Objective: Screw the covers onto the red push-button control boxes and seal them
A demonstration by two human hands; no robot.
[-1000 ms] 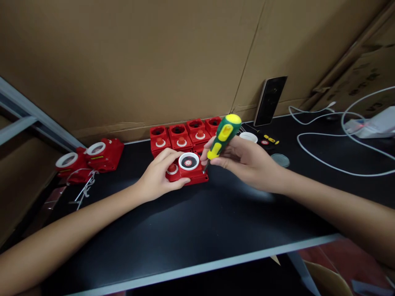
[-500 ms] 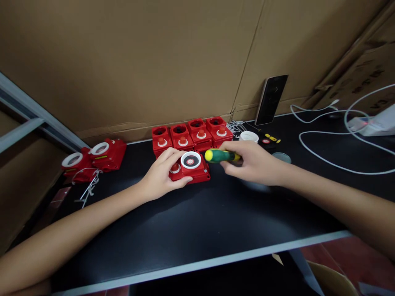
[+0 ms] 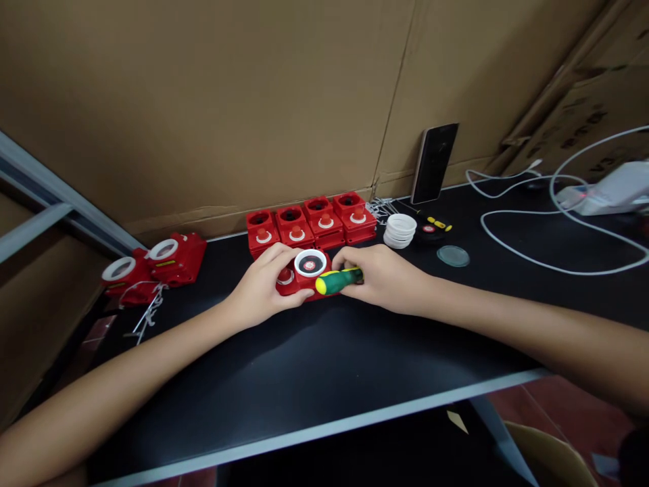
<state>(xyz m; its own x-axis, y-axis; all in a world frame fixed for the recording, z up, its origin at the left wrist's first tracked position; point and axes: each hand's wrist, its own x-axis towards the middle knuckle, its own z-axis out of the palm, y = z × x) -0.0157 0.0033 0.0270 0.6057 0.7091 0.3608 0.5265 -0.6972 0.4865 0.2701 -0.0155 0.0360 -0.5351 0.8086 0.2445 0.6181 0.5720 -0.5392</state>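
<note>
My left hand (image 3: 268, 284) is wrapped round the left side of a red box (image 3: 290, 287) with an orange-red knob and a round window. A white ring (image 3: 310, 253) rims that window, and a dark disc with a red and white label shows inside. In my right hand (image 3: 380, 274) is a screwdriver (image 3: 337, 280) with a green and yellow handle. The handle's yellow end points left, over the box's right front part. My right fingers are at the box's right edge; the screwdriver's tip is hidden.
Several red boxes (image 3: 324, 223) stand in a row behind. Two more with white rings (image 3: 175, 260) lie at left. Stacked white rings (image 3: 400, 231), a glass disc (image 3: 453, 256), a phone (image 3: 435, 162) and a white cable (image 3: 562, 272) are at right. Cardboard (image 3: 253, 101) backs the table.
My right hand has moved left and slightly down with the screwdriver, from beside the box to its right edge. The white ring stack now shows fully. My left hand keeps its hold.
</note>
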